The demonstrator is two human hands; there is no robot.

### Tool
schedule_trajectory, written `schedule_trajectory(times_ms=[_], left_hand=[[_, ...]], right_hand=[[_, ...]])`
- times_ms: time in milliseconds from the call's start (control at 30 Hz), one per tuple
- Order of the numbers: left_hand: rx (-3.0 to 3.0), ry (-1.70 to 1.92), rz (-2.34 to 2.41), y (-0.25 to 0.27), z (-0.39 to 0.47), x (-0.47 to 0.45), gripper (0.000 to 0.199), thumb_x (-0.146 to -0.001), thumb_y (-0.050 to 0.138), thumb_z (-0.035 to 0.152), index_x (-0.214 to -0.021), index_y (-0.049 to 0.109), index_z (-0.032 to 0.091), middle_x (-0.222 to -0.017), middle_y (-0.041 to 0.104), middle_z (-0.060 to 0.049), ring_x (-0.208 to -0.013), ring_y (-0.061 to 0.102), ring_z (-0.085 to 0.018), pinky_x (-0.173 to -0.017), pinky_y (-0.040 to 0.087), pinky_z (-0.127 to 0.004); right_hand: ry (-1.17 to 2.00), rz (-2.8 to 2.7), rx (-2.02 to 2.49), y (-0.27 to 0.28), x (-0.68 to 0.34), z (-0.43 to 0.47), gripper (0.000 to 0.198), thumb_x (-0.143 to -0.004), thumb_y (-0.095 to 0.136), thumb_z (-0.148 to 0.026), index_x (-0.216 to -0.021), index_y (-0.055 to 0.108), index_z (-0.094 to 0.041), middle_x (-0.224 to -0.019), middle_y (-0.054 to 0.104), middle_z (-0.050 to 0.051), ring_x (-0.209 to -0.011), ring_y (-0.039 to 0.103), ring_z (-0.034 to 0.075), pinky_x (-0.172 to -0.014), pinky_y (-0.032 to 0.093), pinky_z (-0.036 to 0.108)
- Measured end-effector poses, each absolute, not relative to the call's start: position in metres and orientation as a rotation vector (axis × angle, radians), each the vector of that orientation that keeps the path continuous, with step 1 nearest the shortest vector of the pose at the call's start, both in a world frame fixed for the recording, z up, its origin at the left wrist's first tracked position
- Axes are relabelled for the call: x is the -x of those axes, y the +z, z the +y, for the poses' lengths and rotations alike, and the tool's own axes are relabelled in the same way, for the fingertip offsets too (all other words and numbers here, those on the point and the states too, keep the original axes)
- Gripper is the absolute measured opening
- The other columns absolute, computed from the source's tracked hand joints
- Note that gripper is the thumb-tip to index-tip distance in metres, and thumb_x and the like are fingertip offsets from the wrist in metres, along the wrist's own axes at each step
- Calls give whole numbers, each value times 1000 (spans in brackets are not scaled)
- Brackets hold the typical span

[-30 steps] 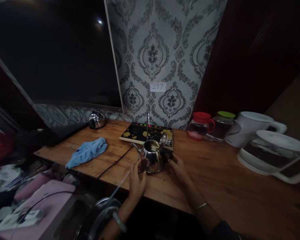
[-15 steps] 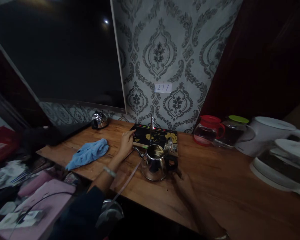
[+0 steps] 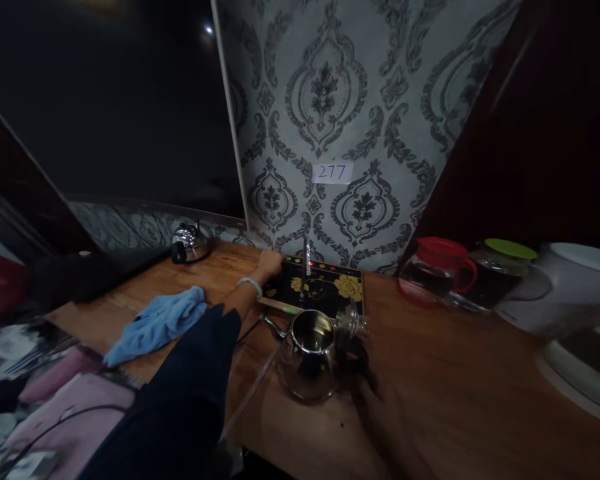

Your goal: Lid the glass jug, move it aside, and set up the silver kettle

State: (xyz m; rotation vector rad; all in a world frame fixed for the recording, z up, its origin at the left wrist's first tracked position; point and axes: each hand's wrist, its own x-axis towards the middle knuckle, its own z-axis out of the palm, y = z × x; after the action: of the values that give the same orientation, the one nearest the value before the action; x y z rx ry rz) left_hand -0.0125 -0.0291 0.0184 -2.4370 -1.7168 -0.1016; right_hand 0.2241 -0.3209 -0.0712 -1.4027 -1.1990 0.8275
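Reaching with my left hand, I rested flat, unclenched fingers on the glossy floral tray; my blurred right hand grasped the rounded steel kettle.

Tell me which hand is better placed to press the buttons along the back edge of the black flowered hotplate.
Left. The left hand already rests at the black flowered hotplate's back left corner beside its lit buttons; the right hand is down by the steel kettle's handle.
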Motion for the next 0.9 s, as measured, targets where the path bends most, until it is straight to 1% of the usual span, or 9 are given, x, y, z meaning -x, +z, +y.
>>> schedule_trajectory(times_ms=[100,167,333,467,567,667,767,900], left_hand=[[2443,-56,-1701,15,-13,7,34,-81,48,10,-103,74,13,-106,66,-17,-104,54,-27,-84,42,-33],[2445,-36,-1688,13,-6,3,31,-82,48,11,-100,74,13,-108,66,-16,-107,53,-28,-86,42,-34],[2461,-2,-1639,9,6,-1,31,-85,46,13,-99,73,12,-115,64,-16,-114,50,-30,-91,41,-39],[2498,19,-1575,6,9,-4,31,-87,44,15,-99,73,12,-116,62,-17,-116,47,-32,-92,40,-41],[2511,28,-1550,5,11,-5,28,-86,46,14,-96,72,11,-113,63,-18,-115,48,-31,-92,40,-41],[2517,35,-1548,6,11,-7,26,-85,48,13,-95,72,11,-110,65,-17,-114,49,-30,-92,40,-41],[2518,35,-1559,8,10,-8,26,-85,47,11,-94,71,11,-111,64,-17,-115,50,-31,-91,41,-41],[2528,31,-1575,12,6,-9,24,-85,48,12,-93,71,10,-113,64,-17,-114,50,-30,-91,42,-40]], right_hand=[[837,-1185,1416,-70,-224,-321,45,-76,55,-42,-108,73,-15,-102,74,13,-99,68,32,-86,55,41],[850,-1188,1431,-71,-224,-321,44,-76,55,-41,-107,73,-16,-105,74,13,-99,68,32,-86,55,41],[846,-1231,1465,-75,-227,-320,45,-77,54,-41,-110,72,-16,-111,72,11,-103,67,31,-89,54,41],[828,-1237,1470,-77,-227,-319,43,-76,53,-40,-108,73,-19,-107,74,9,-101,68,30,-88,55,39],[810,-1240,1469,-79,-228,-318,42,-73,53,-38,-106,74,-22,-103,75,8,-98,69,31,-87,55,40],[814,-1250,1464,-80,-228,-318,42,-73,53,-38,-106,74,-22,-105,75,8,-99,68,32,-86,56,42],[823,-1247,1446,-78,-227,-319,41,-75,54,-40,-107,74,-22,-108,74,8,-101,68,31,-86,56,41],[837,-1237,1439,-74,-225,-320,41,-76,54,-38,-108,73,-22,-105,74,8,-99,69,31,-85,56,41]])
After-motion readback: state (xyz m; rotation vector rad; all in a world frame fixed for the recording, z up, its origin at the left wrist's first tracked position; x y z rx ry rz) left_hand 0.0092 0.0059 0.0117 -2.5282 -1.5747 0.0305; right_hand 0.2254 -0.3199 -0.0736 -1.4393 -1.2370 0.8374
